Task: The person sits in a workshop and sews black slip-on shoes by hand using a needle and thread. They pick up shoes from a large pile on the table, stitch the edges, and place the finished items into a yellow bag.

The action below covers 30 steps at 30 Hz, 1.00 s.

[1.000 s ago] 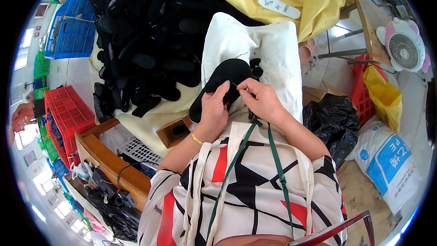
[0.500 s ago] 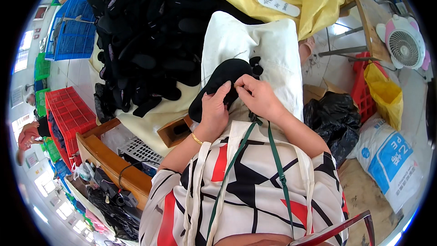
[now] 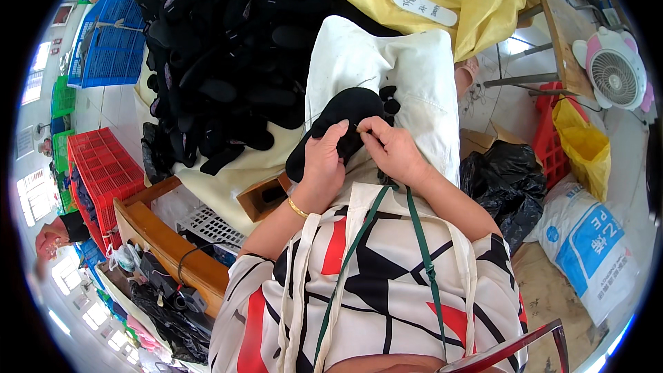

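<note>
A black slipper point(image 3: 349, 107) lies tilted over the white cloth point(image 3: 421, 72) on my lap. My left hand point(image 3: 324, 159) is closed on its near part, thumb pressed on top. At the slipper's right edge my right hand point(image 3: 390, 148) is in a pinch, fingertips together close to the left thumb. What those fingertips hold is too small to make out. Just past the slipper's far right side sits a small black knotted or bow-like piece point(image 3: 391, 100); whether it is joined to the slipper, I cannot tell.
A large heap of black slippers point(image 3: 221, 62) lies ahead to the left. Beside it stand a red crate point(image 3: 107, 173), a blue crate point(image 3: 110, 41) and a wooden drawer edge point(image 3: 173, 242). A white sole point(image 3: 425, 8) rests on yellow sheeting point(image 3: 490, 0). Black bags point(image 3: 504, 179) lie right.
My right fingertips have shifted very slightly at the slipper's edge. The slipper and my left hand stay almost in place. At the far left, a person in the background has moved.
</note>
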Each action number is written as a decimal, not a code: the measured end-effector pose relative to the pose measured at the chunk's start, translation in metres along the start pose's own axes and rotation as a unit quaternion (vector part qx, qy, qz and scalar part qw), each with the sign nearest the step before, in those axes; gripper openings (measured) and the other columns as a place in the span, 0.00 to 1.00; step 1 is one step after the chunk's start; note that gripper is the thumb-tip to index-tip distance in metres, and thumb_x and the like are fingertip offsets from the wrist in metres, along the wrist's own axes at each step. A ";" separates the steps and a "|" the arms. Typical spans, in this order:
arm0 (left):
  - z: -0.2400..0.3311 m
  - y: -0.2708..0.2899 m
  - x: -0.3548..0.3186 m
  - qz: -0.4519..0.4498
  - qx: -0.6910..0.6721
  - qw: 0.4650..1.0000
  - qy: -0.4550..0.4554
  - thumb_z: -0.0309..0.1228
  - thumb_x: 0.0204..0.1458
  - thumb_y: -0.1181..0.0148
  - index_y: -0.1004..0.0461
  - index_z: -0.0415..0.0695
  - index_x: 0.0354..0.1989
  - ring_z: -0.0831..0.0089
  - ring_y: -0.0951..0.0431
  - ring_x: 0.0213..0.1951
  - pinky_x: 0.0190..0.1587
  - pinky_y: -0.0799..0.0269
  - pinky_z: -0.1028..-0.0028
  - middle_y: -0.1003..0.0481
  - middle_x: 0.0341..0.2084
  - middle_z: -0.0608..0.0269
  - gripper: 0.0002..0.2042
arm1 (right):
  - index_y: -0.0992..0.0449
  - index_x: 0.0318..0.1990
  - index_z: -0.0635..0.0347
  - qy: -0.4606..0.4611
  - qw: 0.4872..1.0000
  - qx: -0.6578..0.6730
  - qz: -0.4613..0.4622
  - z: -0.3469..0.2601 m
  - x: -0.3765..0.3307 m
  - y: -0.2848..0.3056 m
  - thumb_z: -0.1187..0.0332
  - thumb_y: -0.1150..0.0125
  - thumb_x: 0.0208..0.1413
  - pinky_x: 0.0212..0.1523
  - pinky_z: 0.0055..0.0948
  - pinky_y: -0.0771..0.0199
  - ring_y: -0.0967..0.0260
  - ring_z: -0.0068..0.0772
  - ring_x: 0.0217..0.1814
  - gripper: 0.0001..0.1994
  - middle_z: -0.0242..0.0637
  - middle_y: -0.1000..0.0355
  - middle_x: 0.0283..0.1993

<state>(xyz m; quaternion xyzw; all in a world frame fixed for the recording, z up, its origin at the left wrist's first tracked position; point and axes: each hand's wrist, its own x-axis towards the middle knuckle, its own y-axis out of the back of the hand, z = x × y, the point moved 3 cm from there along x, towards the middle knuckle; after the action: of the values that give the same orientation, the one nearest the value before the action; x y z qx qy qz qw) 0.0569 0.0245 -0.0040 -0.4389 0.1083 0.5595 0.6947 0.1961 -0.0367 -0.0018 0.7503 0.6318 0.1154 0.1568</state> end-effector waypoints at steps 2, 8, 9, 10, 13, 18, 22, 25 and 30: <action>0.003 -0.003 -0.001 0.006 -0.005 1.000 0.002 0.27 0.56 0.39 0.20 0.38 0.37 0.76 0.19 0.38 0.43 0.25 0.76 0.19 0.36 0.63 0.06 | 0.30 0.44 0.54 0.008 1.000 -0.002 0.003 0.000 0.000 -0.001 0.70 0.44 0.60 0.28 0.43 0.28 0.26 0.51 0.26 0.06 0.44 0.28 0.23; 0.003 0.002 0.002 0.008 -0.001 0.999 0.034 0.27 0.55 0.38 0.20 0.39 0.38 0.76 0.19 0.37 0.42 0.25 0.77 0.19 0.35 0.65 0.06 | 0.31 0.45 0.58 0.004 1.000 -0.019 -0.012 0.004 -0.001 -0.004 0.74 0.43 0.60 0.30 0.34 0.28 0.27 0.44 0.27 0.08 0.43 0.27 0.29; 0.004 0.002 0.001 0.008 0.001 1.000 0.027 0.27 0.55 0.38 0.21 0.40 0.39 0.76 0.19 0.37 0.42 0.25 0.77 0.19 0.35 0.65 0.06 | 0.31 0.45 0.59 0.009 1.000 -0.023 -0.004 0.005 -0.001 -0.006 0.74 0.42 0.60 0.29 0.34 0.29 0.28 0.44 0.27 0.08 0.44 0.27 0.29; 0.003 0.001 0.001 0.007 0.003 1.000 0.019 0.27 0.55 0.38 0.21 0.40 0.39 0.77 0.19 0.37 0.41 0.25 0.77 0.19 0.36 0.65 0.06 | 0.32 0.45 0.59 0.014 1.000 -0.028 0.003 0.004 0.000 -0.007 0.73 0.42 0.60 0.29 0.34 0.29 0.28 0.45 0.27 0.08 0.44 0.28 0.29; 0.003 -0.006 -0.003 -0.014 0.006 1.000 -0.008 0.26 0.55 0.38 0.22 0.40 0.42 0.77 0.20 0.37 0.40 0.26 0.77 0.19 0.37 0.66 0.08 | 0.34 0.43 0.60 -0.054 0.998 -0.015 0.018 -0.003 0.005 -0.010 0.74 0.43 0.60 0.28 0.31 0.29 0.27 0.37 0.27 0.07 0.41 0.27 0.27; -0.008 0.001 -0.001 -0.092 0.030 0.995 -0.036 0.24 0.56 0.39 0.23 0.41 0.46 0.78 0.21 0.39 0.43 0.27 0.76 0.20 0.38 0.65 0.10 | 0.34 0.41 0.60 -0.198 0.958 0.200 -0.056 -0.012 0.018 0.001 0.75 0.46 0.60 0.28 0.25 0.28 0.28 0.23 0.30 0.05 0.34 0.27 0.31; -0.012 0.006 -0.004 -0.104 0.034 0.993 -0.039 0.22 0.56 0.42 0.22 0.40 0.46 0.77 0.23 0.41 0.47 0.29 0.76 0.21 0.38 0.67 0.10 | 0.31 0.42 0.61 -0.121 0.983 0.095 -0.103 -0.005 0.024 0.016 0.75 0.44 0.59 0.30 0.25 0.27 0.30 0.25 0.28 0.06 0.36 0.27 0.31; -0.008 0.010 -0.008 -0.108 0.060 0.992 -0.022 0.21 0.55 0.43 0.22 0.40 0.45 0.78 0.24 0.42 0.48 0.30 0.76 0.21 0.39 0.68 0.11 | 0.26 0.42 0.62 0.037 0.991 -0.112 0.058 -0.020 0.027 0.037 0.74 0.40 0.57 0.32 0.28 0.28 0.30 0.31 0.28 0.07 0.38 0.28 0.31; -0.010 0.002 -0.013 -0.124 0.120 0.985 -0.029 0.24 0.55 0.43 0.22 0.39 0.44 0.81 0.26 0.41 0.47 0.31 0.78 0.22 0.38 0.70 0.10 | 0.23 0.38 0.55 0.054 0.991 -0.112 0.041 -0.030 0.019 0.028 0.68 0.38 0.56 0.36 0.37 0.26 0.28 0.45 0.36 0.05 0.39 0.29 0.34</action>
<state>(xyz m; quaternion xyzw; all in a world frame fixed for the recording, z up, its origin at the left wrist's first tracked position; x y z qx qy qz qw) 0.0539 0.0083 -0.0026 -0.3461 0.0994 0.4644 0.8091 0.2137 -0.0197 0.0364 0.7463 0.5908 0.2319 0.2003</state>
